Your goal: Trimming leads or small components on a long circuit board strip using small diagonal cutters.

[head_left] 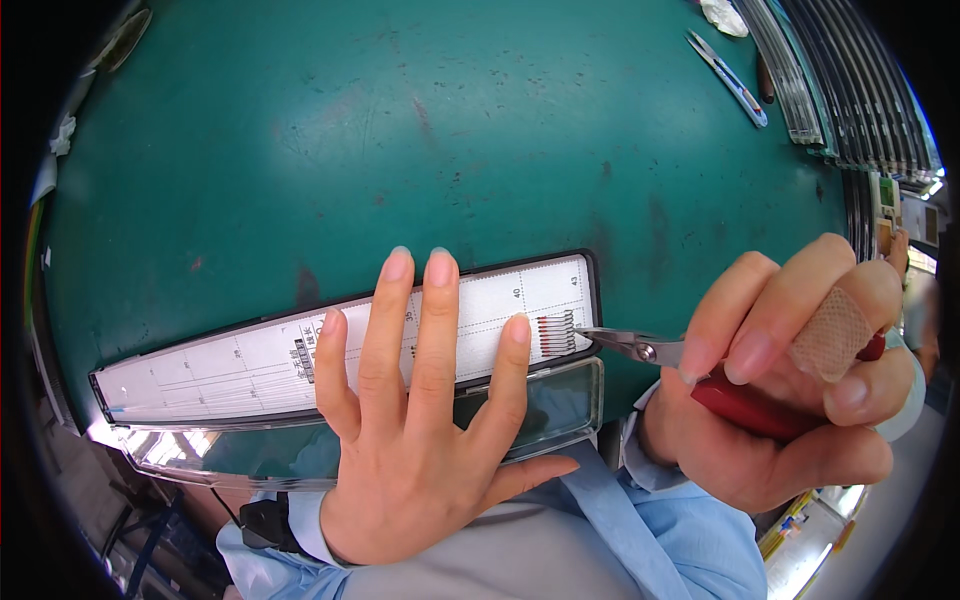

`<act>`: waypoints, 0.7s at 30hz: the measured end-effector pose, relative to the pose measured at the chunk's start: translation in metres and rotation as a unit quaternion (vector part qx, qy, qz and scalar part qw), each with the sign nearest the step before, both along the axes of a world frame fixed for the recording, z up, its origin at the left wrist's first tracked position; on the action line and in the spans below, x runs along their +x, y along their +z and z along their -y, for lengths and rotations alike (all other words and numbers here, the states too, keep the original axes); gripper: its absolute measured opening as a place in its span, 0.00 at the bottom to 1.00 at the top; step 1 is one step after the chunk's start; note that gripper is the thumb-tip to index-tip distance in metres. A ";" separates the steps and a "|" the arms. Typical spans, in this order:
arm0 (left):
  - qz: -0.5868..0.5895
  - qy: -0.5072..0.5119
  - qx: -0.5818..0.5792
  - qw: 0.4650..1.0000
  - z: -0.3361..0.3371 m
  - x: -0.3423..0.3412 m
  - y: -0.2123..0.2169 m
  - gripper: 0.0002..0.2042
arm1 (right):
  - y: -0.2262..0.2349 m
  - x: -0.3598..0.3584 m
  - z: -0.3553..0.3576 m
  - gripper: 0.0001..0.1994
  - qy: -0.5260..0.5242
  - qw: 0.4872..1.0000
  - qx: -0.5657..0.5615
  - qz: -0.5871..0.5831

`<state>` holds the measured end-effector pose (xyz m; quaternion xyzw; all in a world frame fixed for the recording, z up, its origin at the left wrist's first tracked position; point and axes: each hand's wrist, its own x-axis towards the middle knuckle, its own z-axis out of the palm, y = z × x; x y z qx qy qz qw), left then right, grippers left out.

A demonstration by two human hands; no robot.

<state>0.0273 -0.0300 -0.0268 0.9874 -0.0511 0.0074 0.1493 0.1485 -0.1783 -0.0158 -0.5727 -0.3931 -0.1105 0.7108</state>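
A long, narrow black-rimmed case (594,285) lies slantwise on the green work mat, lined with a white printed card (490,290). At its right end is a row of small fishing hooks (557,334) with red bindings; thin lines run along the card to the left. My left hand (415,430) lies flat across the case with its fingers spread, its fingertips on or over the card. In my right hand (790,370) are red-handled pliers (750,405), their metal tips touching or just above the hooks. A beige plaster covers one right finger.
Along the case's near side is its clear plastic lid (560,405). Thread snips (730,80) with a light blue body rest on the green mat (400,130) at the far right. Long clear cases (850,80) are stacked behind them, beside a crumpled white tissue (724,17).
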 end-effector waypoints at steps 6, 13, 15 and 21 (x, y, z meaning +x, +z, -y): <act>0.001 -0.002 -0.001 1.000 -0.001 0.000 0.000 0.43 | 0.003 0.000 0.004 0.18 0.009 1.000 -0.016 -0.012; 0.000 -0.002 -0.005 1.000 -0.001 -0.001 0.000 0.43 | 0.004 -0.001 0.004 0.18 -0.005 1.000 -0.011 -0.006; 0.000 -0.005 -0.008 1.000 -0.001 0.000 0.001 0.44 | 0.006 0.000 0.006 0.19 0.007 1.000 -0.028 0.000; -0.003 -0.005 -0.013 1.000 -0.001 0.000 0.001 0.44 | 0.005 0.000 0.009 0.19 0.015 0.999 -0.047 0.004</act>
